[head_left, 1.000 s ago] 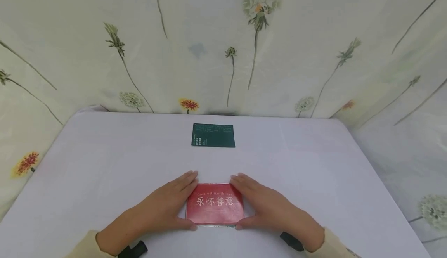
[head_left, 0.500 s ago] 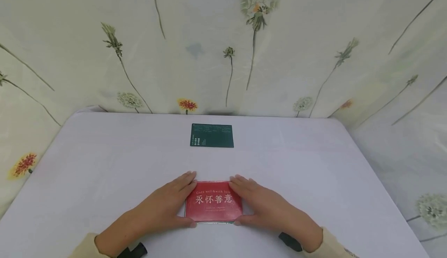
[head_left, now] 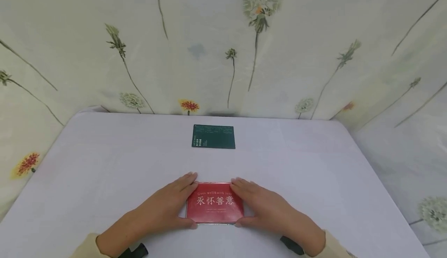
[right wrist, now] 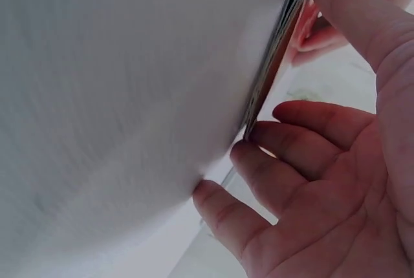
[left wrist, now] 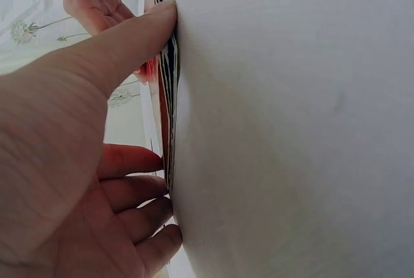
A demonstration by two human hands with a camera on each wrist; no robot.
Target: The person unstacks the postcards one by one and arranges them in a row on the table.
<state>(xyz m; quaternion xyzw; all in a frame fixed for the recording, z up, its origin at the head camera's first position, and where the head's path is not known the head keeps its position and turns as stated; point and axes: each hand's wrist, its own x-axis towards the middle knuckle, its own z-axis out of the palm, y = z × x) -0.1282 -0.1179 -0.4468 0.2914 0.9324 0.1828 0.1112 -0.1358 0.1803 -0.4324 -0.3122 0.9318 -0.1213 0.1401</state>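
A small stack of postcards (head_left: 214,211), red with white lettering on top, lies flat near the front of the table. My left hand (head_left: 167,203) grips its left end, thumb at the near corner and fingers at the far one. On the other end my right hand (head_left: 267,204) holds it the same way, a mirror of the left. From the left wrist, the layered card edges (left wrist: 167,97) show between thumb and fingers, slightly fanned apart. The right wrist view shows the stack's edge (right wrist: 268,74) against the fingertips, low on the cloth.
Beyond the stack, near the back edge, a dark green card (head_left: 213,136) with pale print lies flat. A white cloth (head_left: 115,153) covers the table. Behind it hangs a flower-patterned curtain (head_left: 199,75).
The cards peeking out at the stack's near edge now lie more even with the red one. Both hands keep their places at its ends.
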